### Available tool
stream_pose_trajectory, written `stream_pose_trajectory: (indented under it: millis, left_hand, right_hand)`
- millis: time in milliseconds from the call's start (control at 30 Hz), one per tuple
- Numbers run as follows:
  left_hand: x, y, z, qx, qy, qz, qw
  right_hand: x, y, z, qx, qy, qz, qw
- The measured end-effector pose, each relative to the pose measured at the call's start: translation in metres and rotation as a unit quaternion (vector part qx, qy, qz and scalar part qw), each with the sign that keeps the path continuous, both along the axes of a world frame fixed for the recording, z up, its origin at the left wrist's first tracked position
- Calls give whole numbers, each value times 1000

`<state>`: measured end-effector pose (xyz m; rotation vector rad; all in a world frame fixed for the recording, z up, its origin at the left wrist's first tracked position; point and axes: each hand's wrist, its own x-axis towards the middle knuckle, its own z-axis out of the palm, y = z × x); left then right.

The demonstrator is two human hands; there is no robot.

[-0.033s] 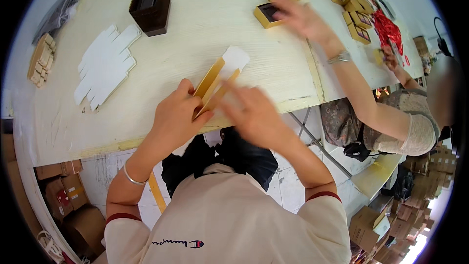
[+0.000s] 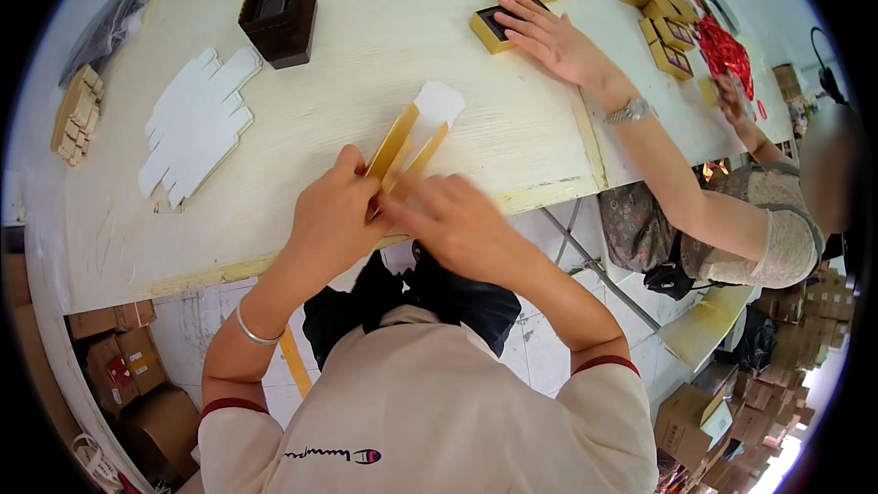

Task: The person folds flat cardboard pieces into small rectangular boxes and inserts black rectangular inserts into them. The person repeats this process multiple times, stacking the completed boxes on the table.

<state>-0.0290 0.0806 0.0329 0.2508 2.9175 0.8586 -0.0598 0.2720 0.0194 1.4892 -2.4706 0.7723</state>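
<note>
In the fingers of the left hand (image 2: 327, 220), a firm clamp on the near end of a gold carton (image 2: 391, 141), part-folded, with two long side walls and a channel between. At the fingers of the right hand (image 2: 462, 229), apparent contact with the same near end, from the right; too blurred there to tell whether pinching or only pressing.

Long axis slanted: from the near end, between both hands at the front edge of the worktop (image 2: 320, 110), away and rightward to a white end flap (image 2: 441, 102), open and well clear of all fingers. Hard to tell whether resting on the worktop along its length or held just above. On the left, a hold round the near end; on the right, fingertips just beside the lower end of the right wall. Little to choose between them for nearness.

Leftward on the worktop, flat white blanks (image 2: 197, 128); farther off, a dark brown tray stack (image 2: 294, 41). To the far right, a co-worker's hand (image 2: 553, 44) at a gold box (image 2: 494, 39).
</note>
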Motion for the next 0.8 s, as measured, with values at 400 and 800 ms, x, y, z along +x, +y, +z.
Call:
stream_pose_trajectory:
  millis: [400,800]
  left_hand:
    - [6,-54,-6,101,17,-236,966]
    - [7,-5,-22,190,50,-70,978]
  right_hand:
    - [-5,8,-18,-81,-67,13,994]
    - [10,-13,5,-67,-318,-61,944]
